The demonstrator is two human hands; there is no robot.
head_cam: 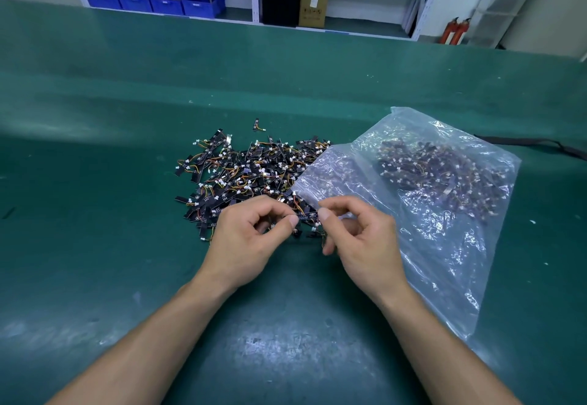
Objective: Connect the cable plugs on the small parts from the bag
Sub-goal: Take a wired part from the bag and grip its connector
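Observation:
A heap of small black strip parts with orange and yellow wires and white plugs lies on the green table. To its right lies a clear plastic bag holding many more of them. At the heap's near edge, my left hand and my right hand pinch the two ends of one small black part between thumb and forefinger. Its orange wires loop up just above it. The part's plug is hidden by my fingers.
The green table mat stretches far to the left and toward me. A black cable lies at the right edge behind the bag. Shelves with blue bins and a cardboard box stand beyond the table.

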